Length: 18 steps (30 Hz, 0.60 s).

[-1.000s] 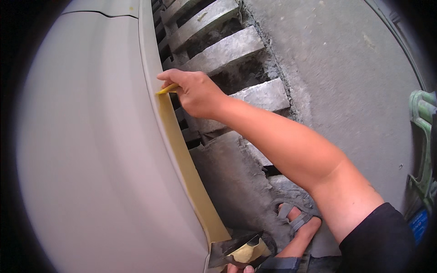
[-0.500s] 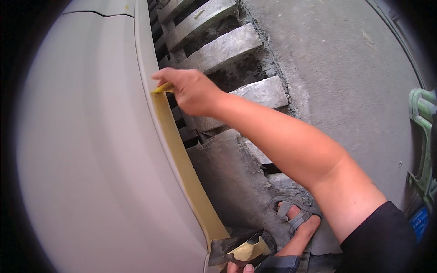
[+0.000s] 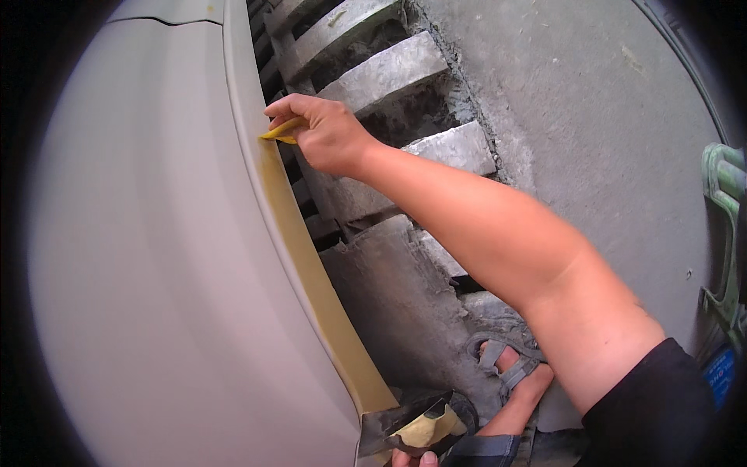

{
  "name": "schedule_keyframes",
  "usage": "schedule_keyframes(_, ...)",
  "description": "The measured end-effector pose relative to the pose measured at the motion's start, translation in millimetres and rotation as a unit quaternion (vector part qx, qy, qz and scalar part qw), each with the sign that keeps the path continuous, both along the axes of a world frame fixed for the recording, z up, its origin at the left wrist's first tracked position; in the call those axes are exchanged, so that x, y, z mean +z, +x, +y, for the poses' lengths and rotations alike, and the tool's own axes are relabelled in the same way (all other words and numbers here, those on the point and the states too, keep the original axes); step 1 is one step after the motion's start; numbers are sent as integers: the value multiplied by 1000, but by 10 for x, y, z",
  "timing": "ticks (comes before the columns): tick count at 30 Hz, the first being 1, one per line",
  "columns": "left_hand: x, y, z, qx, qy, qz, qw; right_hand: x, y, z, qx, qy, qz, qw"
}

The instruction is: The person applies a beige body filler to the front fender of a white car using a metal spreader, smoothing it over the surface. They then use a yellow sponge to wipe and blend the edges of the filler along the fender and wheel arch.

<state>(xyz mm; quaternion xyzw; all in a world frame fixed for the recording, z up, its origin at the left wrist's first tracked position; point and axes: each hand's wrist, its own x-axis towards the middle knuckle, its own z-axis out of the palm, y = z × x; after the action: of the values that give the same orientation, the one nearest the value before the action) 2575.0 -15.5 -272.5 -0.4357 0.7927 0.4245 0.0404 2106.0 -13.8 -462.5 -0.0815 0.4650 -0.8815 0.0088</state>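
My right hand [image 3: 333, 138] pinches a thin yellow spreader [image 3: 286, 130], its edge resting on the lower border of a pale grey vehicle panel [image 3: 156, 249]. From there a smooth tan strip of filler [image 3: 315, 286] runs along that border toward me. At the lower edge only fingertips of my left hand [image 3: 414, 458] show, closed on the near side of a dark, flat mixing board [image 3: 380, 423]. A lump of tan filler paste [image 3: 429, 429] sits on the board, close to the strip's near end.
Dusty slats [image 3: 389, 74] with dark gaps lie beside the panel, next to a grey concrete floor [image 3: 576, 101]. My sandalled foot [image 3: 506, 364] stands on the right. A pale green frame [image 3: 727, 210] and a blue object [image 3: 720, 377] are at the far right.
My right hand has slid a little farther away along the panel's border with the spreader, and the tan strip reaches slightly farther. My left hand and the board stay nearly in place.
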Motion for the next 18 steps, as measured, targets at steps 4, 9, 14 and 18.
schedule_keyframes(4,7,36,-5,32,31,16,999,-95,272,-35,10,-49,36,998)
schedule_keyframes(9,37,-40,72,69,19,-18,997,-217,731,-42,40,-27,38,998)
schedule_keyframes(14,89,-179,148,75,50,-3,996,-308,767,111,157,-28,-22,987)
schedule_keyframes(18,74,-178,124,65,40,19,997,-224,206,35,13,-12,-63,998)
